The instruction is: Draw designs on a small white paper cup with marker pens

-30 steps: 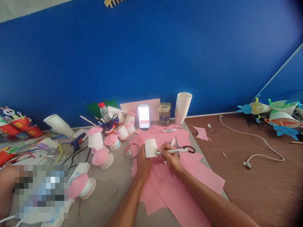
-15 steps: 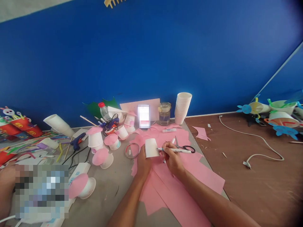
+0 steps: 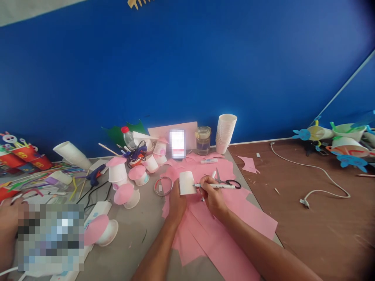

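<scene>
A white paper cup is gripped by my left hand, its fingers wrapped round the left side. My right hand pinches a white acrylic marker, whose tip is at the cup's right side; I cannot tell whether it touches. Below both hands lie overlapping sheets of pink paper. Black-handled scissors rest on the paper just right of my right hand. A roll of clear tape lies left of the cup.
Several cups with pink paper discs stand at left, near a blue glue gun and a power strip. A phone, a jar and stacked paper cups line the wall. Another person's hand is at far left.
My hands, the cup and the marker have hardly moved. At far left, the other person's hand has come further into view. The whole view has shifted very slightly.
</scene>
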{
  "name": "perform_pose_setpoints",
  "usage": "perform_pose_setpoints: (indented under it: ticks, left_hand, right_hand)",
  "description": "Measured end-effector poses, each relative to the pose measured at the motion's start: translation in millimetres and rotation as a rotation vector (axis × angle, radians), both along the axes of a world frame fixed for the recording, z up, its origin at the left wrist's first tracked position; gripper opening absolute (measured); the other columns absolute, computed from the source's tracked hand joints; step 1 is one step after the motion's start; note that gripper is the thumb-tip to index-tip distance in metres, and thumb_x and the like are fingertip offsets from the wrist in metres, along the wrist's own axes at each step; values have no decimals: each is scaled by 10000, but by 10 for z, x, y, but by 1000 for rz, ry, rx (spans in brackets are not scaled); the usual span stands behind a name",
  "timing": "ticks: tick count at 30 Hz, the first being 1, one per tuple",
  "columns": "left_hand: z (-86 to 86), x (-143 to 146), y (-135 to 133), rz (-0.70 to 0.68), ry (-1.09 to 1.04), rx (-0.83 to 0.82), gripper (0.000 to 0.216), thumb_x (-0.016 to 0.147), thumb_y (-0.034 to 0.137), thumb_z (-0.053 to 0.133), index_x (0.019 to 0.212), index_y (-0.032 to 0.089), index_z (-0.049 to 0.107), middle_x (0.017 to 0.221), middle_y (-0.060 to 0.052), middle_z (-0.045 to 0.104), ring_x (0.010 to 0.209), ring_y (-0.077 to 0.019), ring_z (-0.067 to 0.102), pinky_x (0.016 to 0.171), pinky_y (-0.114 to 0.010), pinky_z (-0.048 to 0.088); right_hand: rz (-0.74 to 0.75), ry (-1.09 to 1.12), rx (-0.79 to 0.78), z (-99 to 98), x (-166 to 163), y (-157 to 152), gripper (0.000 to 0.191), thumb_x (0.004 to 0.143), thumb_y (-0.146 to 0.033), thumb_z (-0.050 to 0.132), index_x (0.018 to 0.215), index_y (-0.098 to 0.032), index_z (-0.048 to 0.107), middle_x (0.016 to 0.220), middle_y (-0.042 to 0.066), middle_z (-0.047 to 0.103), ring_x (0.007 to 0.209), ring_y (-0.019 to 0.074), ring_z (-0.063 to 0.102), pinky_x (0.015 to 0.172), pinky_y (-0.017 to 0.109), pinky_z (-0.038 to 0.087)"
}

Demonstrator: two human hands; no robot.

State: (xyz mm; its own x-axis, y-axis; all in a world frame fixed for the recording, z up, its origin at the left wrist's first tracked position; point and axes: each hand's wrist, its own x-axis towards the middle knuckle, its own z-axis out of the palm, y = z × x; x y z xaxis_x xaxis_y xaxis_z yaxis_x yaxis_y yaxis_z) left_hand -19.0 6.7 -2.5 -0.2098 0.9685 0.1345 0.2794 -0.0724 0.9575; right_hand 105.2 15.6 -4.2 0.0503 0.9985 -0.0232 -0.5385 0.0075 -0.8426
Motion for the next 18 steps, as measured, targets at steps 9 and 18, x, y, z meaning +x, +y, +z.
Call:
perform_pose_setpoints:
  ticks: [9, 18]
  left_hand:
    - [18, -1, -4, -7, 6, -14, 326, 722, 136, 503, 1023, 185, 617, 924, -46, 695, 839, -203, 625, 721, -308, 474]
    - [-3, -5, 0, -15, 29, -35, 343, 724, 98, 463, 1026, 177, 608, 930, -48, 691, 866, -197, 618, 767, -319, 471]
  right_hand:
    - [9, -28, -28, 60, 0, -21, 112, 676, -236, 592, 601, -218, 510, 422, -77, 393, 418, 88, 321, 412, 225, 230]
    - [15, -48, -24, 7, -10, -14, 118, 711, -250, 606, 639, -222, 517, 456, -72, 427, 453, 103, 377, 431, 230, 256]
